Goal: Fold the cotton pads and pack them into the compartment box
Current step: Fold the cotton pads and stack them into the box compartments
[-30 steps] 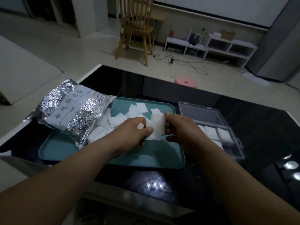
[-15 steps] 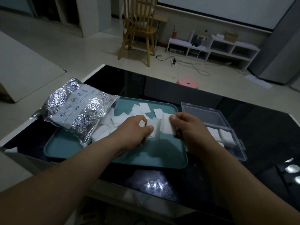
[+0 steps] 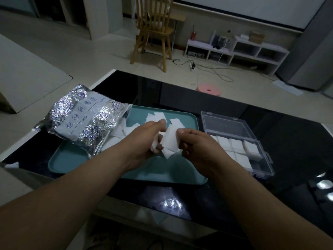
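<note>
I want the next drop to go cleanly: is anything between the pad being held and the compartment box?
Nothing visible blocks it. The cotton pad is held between both hands above the teal tray; the compartment box sits just right of the tray, lid open, beyond the right hand.

Bag (image 3: 84, 121) left, tray (image 3: 180, 174) centre, box (image 3: 239, 141) right.

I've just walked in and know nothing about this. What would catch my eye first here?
Two bare hands meet over a teal tray at the centre, the left hand and right hand pinching a white cotton pad between them. To the left, a crinkled silver foil bag lies partly on the tray, loose pads spilling from it. To the right sits a clear compartment box, lid open, some sections already packed with white pads.
</note>
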Demonstrator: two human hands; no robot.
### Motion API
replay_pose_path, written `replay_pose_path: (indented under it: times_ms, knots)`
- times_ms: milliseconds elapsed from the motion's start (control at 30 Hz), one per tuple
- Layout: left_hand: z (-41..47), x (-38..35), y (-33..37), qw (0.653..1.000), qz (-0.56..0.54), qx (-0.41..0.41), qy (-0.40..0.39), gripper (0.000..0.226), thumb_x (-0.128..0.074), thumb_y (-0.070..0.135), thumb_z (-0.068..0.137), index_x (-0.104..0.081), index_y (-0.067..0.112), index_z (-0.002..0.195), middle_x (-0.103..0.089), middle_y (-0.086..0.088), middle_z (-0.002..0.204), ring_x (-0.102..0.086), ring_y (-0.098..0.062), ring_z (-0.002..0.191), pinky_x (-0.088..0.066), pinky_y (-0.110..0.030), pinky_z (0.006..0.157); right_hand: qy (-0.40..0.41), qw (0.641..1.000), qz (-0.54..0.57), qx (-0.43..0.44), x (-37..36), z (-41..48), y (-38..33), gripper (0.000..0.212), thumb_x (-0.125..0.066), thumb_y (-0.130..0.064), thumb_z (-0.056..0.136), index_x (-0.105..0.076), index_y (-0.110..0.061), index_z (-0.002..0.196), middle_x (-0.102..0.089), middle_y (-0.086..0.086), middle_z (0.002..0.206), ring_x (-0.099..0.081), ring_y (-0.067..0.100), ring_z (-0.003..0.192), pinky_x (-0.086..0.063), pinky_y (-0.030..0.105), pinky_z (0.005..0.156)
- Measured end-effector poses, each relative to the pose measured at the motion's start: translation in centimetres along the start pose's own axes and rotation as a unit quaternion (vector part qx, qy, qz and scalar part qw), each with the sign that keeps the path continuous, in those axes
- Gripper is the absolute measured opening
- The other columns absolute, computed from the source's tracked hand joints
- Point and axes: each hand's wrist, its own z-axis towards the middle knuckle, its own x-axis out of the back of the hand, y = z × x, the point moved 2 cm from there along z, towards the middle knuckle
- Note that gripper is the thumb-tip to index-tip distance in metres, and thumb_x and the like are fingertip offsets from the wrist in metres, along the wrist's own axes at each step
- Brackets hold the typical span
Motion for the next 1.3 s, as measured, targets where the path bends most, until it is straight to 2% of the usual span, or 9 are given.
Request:
replay_pose_path:
  times_ms: [133, 267, 433, 567, 733, 1000, 1100, 1200, 1300]
  knots:
    - [-0.8, -1.0, 0.0, 0.987, -0.084, 0.050, -0.126, 0.045, -0.050, 0.055, 0.102, -0.070, 0.015, 0.106, -0.069, -0.008, 0.090, -0.065, -0.020, 0.071, -0.042, -0.023, 0.049, -0.026, 1.000, 0.002, -0.012, -0.6, -0.1, 0.4, 0.012, -0.067, -0.019, 0.099, -0.075, -0.015, 0.092, -0.061, -0.005, 0.066, -0.048, 0.010, 0.060, -0.036, 0.028, 0.069]
    - [-0.4, -1.0, -0.4, 0.983, -0.114, 0.058, -0.129, 0.050, -0.052, 0.058, 0.100, -0.061, 0.017, 0.126, -0.064, -0.008, 0.099, -0.063, -0.024, 0.072, -0.046, -0.027, 0.054, 0.030, 0.991, -0.117, 0.066, -0.7, -0.8, 0.5, 0.013, -0.075, -0.027, 0.094, -0.076, -0.014, 0.093, -0.073, -0.001, 0.080, -0.066, 0.011, 0.074, -0.049, 0.032, 0.080]
    - [-0.2, -1.3, -0.7, 0.980, -0.128, 0.081, -0.128, 0.054, -0.054, 0.063, 0.097, -0.067, 0.020, 0.128, -0.058, -0.004, 0.089, -0.058, -0.016, 0.071, -0.055, -0.029, 0.064, -0.004, 0.881, -0.391, 0.266, -0.4, -2.9, -1.5, 0.031, -0.079, -0.050, 0.083, -0.059, -0.031, 0.097, -0.063, -0.018, 0.126, -0.055, 0.001, 0.122, -0.044, 0.023, 0.099]
    - [-0.4, -2.2, -0.8, 0.964, -0.163, 0.091, -0.190, 0.071, -0.051, 0.063, 0.099, -0.050, 0.011, 0.148, -0.045, -0.010, 0.125, -0.050, -0.024, 0.106, -0.051, -0.033, 0.084, -0.062, 0.871, -0.421, 0.246, -0.4, -3.8, -1.2, 0.040, -0.087, -0.030, 0.081, -0.052, -0.018, 0.097, -0.061, -0.010, 0.114, -0.060, 0.003, 0.089, -0.047, 0.010, 0.073]
    - [-0.7, -2.6, -1.3, 0.954, -0.196, 0.100, -0.201, 0.041, -0.051, 0.051, 0.104, -0.068, 0.021, 0.127, -0.048, -0.012, 0.125, -0.056, -0.022, 0.105, -0.056, -0.032, 0.086, -0.064, 0.881, -0.395, 0.252, 0.3, -4.3, -1.8, 0.041, -0.086, -0.023, 0.084, -0.052, -0.008, 0.101, -0.061, -0.011, 0.106, -0.061, -0.003, 0.081, -0.047, 0.010, 0.068]
    - [-1.2, -3.2, -1.4, 0.949, -0.194, 0.115, -0.218, 0.048, -0.041, 0.056, 0.105, -0.067, 0.021, 0.124, -0.067, -0.007, 0.117, -0.068, -0.019, 0.103, -0.060, -0.034, 0.081, -0.067, 0.871, -0.416, 0.254, 0.6, -3.6, -1.3, 0.047, -0.087, -0.042, 0.077, -0.048, -0.029, 0.098, -0.058, -0.002, 0.104, -0.063, 0.025, 0.088, -0.057, 0.051, 0.075]
    - [-1.0, -3.3, -1.5, 0.952, -0.191, 0.116, -0.207, 0.049, -0.040, 0.059, 0.104, -0.067, 0.023, 0.123, -0.064, -0.008, 0.119, -0.062, -0.021, 0.110, -0.053, -0.036, 0.086, -0.048, 0.856, -0.437, 0.272, 0.6, -3.4, -1.1, 0.046, -0.088, -0.037, 0.077, -0.046, -0.029, 0.096, -0.056, -0.005, 0.101, -0.059, 0.020, 0.089, -0.057, 0.045, 0.075]
    - [-1.0, -3.8, -1.4, 0.959, -0.192, 0.120, -0.172, 0.055, -0.046, 0.062, 0.102, -0.056, 0.021, 0.138, -0.042, -0.007, 0.129, -0.039, -0.024, 0.119, -0.047, -0.036, 0.089, -0.045, 0.851, -0.444, 0.278, 0.9, -3.6, -1.4, 0.047, -0.089, -0.035, 0.078, -0.049, -0.023, 0.099, -0.058, -0.006, 0.107, -0.057, 0.009, 0.093, -0.050, 0.020, 0.072]
    - [-0.7, -4.7, -1.1, 0.955, -0.218, 0.129, -0.156, 0.049, -0.039, 0.053, 0.106, -0.059, 0.016, 0.132, -0.055, -0.010, 0.101, -0.052, -0.016, 0.087, -0.052, -0.034, 0.077, -0.030, 0.866, -0.426, 0.259, 1.8, -4.2, -1.8, 0.038, -0.080, -0.045, 0.086, -0.053, -0.026, 0.104, -0.058, -0.013, 0.126, -0.055, -0.005, 0.109, -0.046, 0.012, 0.085]
